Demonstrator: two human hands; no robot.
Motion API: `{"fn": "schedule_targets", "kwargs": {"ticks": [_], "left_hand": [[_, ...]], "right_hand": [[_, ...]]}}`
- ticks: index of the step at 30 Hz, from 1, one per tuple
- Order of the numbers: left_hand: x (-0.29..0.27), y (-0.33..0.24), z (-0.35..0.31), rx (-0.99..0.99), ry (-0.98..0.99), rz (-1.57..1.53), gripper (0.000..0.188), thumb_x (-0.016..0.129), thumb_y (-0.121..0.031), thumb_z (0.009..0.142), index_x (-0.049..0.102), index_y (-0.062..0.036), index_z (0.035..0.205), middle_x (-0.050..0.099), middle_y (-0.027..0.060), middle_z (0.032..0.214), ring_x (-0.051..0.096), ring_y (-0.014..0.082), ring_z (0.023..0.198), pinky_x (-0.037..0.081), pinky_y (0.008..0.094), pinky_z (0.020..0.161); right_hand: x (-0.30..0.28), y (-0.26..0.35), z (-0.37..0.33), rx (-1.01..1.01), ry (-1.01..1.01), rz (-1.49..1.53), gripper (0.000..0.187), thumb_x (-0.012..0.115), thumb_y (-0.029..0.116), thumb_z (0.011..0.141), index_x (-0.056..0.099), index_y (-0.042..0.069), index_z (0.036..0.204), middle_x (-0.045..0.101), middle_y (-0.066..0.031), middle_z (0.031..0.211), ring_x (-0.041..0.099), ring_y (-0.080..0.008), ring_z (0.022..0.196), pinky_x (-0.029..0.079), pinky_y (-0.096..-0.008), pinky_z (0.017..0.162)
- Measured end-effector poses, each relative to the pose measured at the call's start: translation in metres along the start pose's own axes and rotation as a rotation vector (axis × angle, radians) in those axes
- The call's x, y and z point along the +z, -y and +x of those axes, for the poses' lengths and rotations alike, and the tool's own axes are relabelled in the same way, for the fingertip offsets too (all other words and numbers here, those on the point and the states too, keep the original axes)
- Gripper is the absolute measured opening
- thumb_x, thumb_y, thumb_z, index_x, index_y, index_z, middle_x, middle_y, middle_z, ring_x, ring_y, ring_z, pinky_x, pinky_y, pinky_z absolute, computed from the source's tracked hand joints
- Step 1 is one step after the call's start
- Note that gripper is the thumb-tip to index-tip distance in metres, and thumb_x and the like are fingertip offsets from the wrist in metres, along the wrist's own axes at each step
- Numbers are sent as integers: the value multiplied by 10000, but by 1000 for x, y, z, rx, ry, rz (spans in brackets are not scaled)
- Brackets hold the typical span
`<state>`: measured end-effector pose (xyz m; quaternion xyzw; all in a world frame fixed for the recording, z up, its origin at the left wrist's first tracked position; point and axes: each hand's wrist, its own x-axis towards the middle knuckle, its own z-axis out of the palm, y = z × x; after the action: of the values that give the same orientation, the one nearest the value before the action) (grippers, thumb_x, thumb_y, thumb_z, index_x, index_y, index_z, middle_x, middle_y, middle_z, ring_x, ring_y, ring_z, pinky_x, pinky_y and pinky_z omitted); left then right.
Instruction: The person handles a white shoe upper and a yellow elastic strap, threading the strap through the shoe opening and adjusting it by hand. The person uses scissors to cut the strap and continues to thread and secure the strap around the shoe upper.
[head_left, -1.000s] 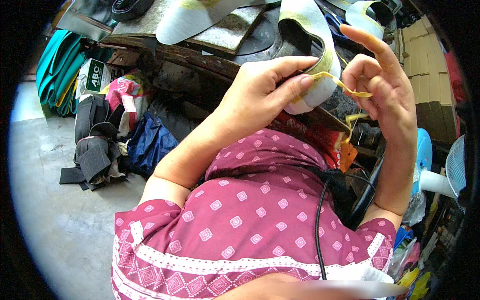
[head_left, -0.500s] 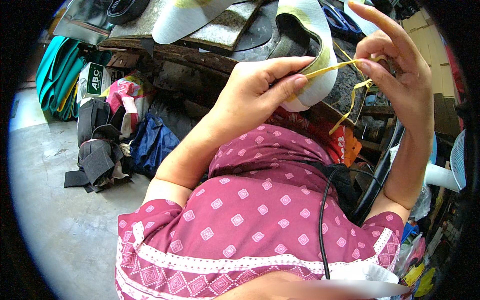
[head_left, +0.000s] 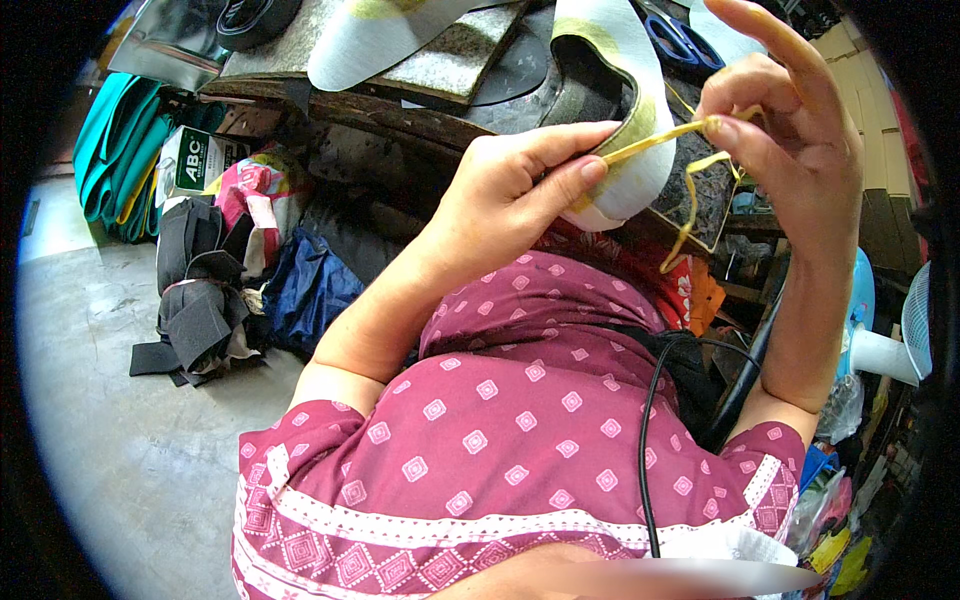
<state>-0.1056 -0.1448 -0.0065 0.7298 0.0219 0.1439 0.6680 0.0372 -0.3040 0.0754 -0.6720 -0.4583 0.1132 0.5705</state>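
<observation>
A grey-white curved piece (head_left: 652, 172), with yellowish smears and a dark lining along its inner edge, hangs over the near edge of the workbench. My left hand (head_left: 512, 182) pinches that edge between thumb and fingers, together with one end of a thin yellow strip (head_left: 655, 143). From there the strip runs taut along the edge to my right hand (head_left: 785, 125). My right thumb and bent fingers pinch it, while another finger points up. A loose, kinked length of the strip dangles below the right fingers.
Blue-handled scissors (head_left: 685, 42) lie on the bench beyond the piece. Another grey-white cut piece (head_left: 365, 50) rests on a worn board (head_left: 440, 75). Folded green sheets (head_left: 112, 150) and bundled dark strips (head_left: 195, 310) are on the floor at left. A fan (head_left: 885, 350) stands at right.
My right hand has shifted slightly left along the yellow strip's line, and the dangling length has swung a little. My left hand keeps its pinch on the edge.
</observation>
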Motion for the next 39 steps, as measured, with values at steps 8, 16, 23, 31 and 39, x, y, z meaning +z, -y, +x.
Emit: {"fn": "schedule_targets", "kwargs": {"ticks": [8, 16, 23, 31, 39], "left_hand": [[0, 3, -2, -10, 7, -60, 334, 597, -107, 966, 589, 51, 1261, 678, 77, 1109, 612, 103, 988, 486, 249, 889], [-1, 11, -5, -77, 19, -220, 355, 593, -101, 966, 562, 51, 1285, 661, 83, 1135, 607, 112, 1016, 485, 264, 907], [-4, 13, -5, -136, 4, -387, 319, 606, -133, 941, 591, 48, 1203, 666, 86, 1081, 614, 128, 996, 474, 279, 923], [-9, 11, 14, -244, 22, -109, 285, 627, -202, 934, 628, 28, 1103, 659, 36, 967, 593, 74, 876, 480, 233, 814], [-8, 17, 12, -236, 90, -11, 265, 651, -211, 927, 647, 18, 1059, 635, -9, 895, 561, 49, 826, 465, 217, 742]], "right_hand": [[0, -24, 16, 53, 76, -54, 563, 683, -38, 811, 503, 6, 1343, 653, -30, 802, 561, -53, 692, 424, -205, 636], [4, -39, 16, 144, 144, 3, 574, 647, -37, 813, 494, 33, 1362, 607, 9, 816, 512, -37, 704, 398, -186, 650], [13, -50, 12, -35, 203, -126, 594, 638, -30, 853, 479, 92, 1412, 563, 42, 842, 472, -10, 740, 383, -164, 663], [26, -54, 5, 39, 210, -86, 591, 606, -65, 841, 501, 108, 1396, 554, 52, 851, 464, -4, 741, 375, -158, 653], [28, -49, -3, 80, 225, -88, 592, 604, -63, 837, 502, 107, 1394, 543, 54, 842, 438, 7, 718, 345, -154, 623]]}}
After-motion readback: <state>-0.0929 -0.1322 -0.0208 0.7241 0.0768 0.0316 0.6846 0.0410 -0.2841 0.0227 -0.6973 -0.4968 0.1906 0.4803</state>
